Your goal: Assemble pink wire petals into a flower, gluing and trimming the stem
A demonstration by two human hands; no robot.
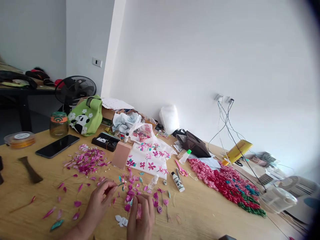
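My left hand [102, 197] pinches a small wire-stemmed flower [123, 183] with white-pink and teal petals, held just above the table. My right hand [143, 213] is closed, thumb against forefinger, low over the loose petals. A bit of pink shows by its fingers, but what they hold is too small to make out. Between and beyond the hands lie magenta petals [130, 192] and a small clear bottle [153, 182]. A white petal-shaped cutout [121, 220] rests just left of my right hand.
A pile of magenta petals [88, 160] lies left, near a phone [58, 146]. Finished-looking flowers rest on a white sheet [133, 160]. To the right are a labelled bottle [178, 182], pink scissors [182, 169] and a red-pink heap [225, 180]. A green panda bag [95, 113] stands behind.
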